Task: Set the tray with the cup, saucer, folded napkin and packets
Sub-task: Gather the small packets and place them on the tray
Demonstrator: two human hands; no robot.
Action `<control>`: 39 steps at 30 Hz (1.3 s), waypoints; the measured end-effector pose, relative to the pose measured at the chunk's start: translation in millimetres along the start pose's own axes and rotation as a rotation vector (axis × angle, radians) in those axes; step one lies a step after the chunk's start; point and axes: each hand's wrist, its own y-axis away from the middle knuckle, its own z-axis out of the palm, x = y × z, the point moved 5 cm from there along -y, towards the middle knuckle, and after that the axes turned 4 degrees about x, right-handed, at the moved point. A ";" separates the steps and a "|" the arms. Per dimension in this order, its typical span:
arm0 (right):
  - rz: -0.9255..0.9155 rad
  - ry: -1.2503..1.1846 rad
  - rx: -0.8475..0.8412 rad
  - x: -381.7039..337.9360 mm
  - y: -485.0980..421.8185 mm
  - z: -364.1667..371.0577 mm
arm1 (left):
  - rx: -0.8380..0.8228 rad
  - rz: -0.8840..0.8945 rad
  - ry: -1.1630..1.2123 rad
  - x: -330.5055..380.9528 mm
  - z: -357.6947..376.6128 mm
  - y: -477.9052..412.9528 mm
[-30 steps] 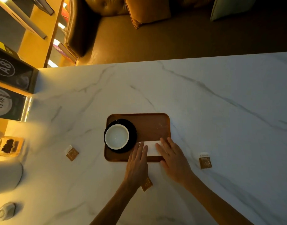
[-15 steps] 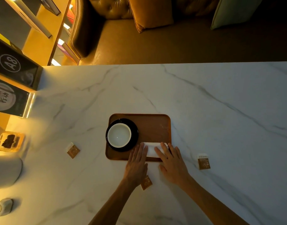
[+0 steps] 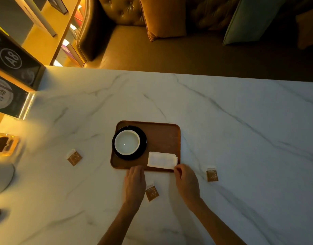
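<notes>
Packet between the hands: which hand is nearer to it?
Left. The left hand sits right beside the packet; the right hand is clearly apart, touching the napkin.

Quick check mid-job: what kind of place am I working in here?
Most likely a cafe or lounge: a marble-look table numbered by an "A8" sign, a tufted leather sofa with cushions across from it, and a serving tray with cup and saucer.

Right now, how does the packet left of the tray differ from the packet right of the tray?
The left packet lies turned at a slant, like a diamond; the right packet lies nearly square to the tray. The left packet is far from both hands; the right packet lies nearer the right hand. Both are brown with a white strip, and both lie on the marble, not on the tray.
</notes>
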 end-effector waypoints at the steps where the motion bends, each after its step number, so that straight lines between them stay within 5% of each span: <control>1: 0.047 -0.028 -0.032 1.0 7.6 5.2 | -0.006 -0.101 0.031 -11.7 1.5 8.0; 8: 0.324 -0.103 -0.292 -2.3 50.3 63.3 | -0.271 -0.693 0.167 -61.4 37.1 59.4; 18: 0.624 -0.245 -0.406 -27.4 79.3 80.1 | -0.383 -0.707 0.485 -52.3 34.5 69.4; 23: 0.582 -0.391 -0.448 -54.2 105.3 88.9 | -0.422 -0.847 0.931 -79.9 11.6 93.0; 30: 0.398 -0.381 -0.718 -146.1 130.2 128.0 | -0.352 -0.759 1.506 -134.5 -63.5 96.1; 39: 0.247 -0.275 -0.588 -280.4 95.6 196.0 | -0.173 -0.820 1.553 -240.4 -162.4 22.7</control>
